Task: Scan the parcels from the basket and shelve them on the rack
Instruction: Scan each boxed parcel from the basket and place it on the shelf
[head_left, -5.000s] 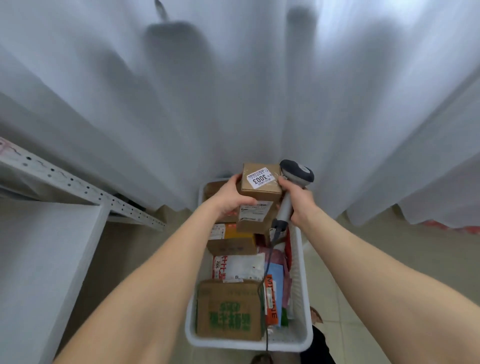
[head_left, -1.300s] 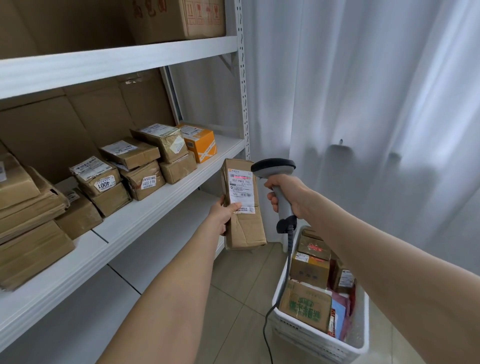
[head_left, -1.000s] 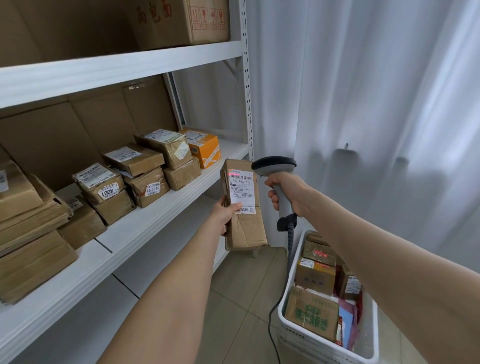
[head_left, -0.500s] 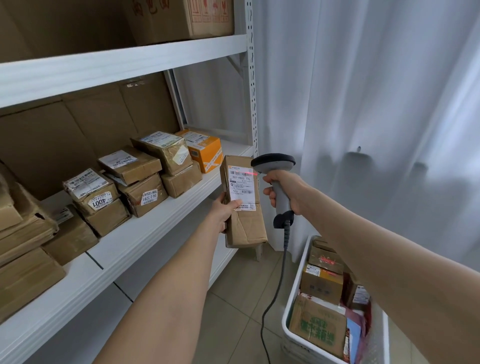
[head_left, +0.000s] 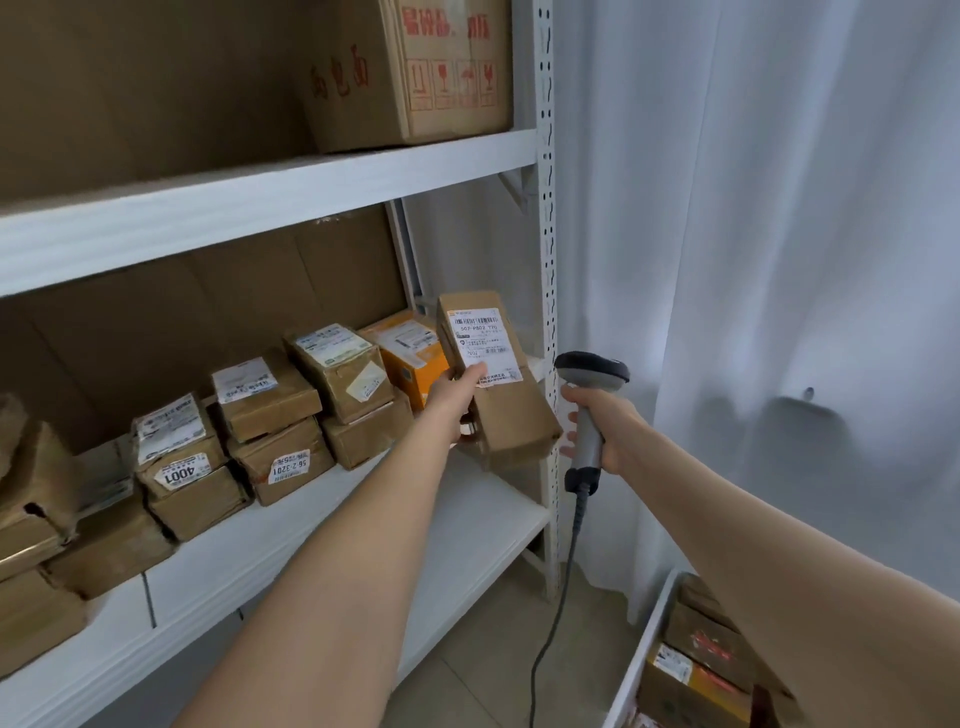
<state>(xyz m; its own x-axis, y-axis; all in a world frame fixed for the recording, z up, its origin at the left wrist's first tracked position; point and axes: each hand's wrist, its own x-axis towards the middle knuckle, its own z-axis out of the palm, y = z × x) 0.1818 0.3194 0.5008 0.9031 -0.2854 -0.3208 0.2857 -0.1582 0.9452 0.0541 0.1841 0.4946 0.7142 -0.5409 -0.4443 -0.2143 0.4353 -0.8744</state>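
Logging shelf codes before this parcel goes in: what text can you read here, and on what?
"507-P802 770": on the held parcel.
"4001": on a shelved parcel.
"56-Z-3201", roughly: on the next parcel to its right.
"易碎品": red print on the top carton; the rest there is unclear.
All other print: too small to read.

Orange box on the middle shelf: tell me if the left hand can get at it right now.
Probably not: the left hand grips a brown parcel held right in front of the orange box.
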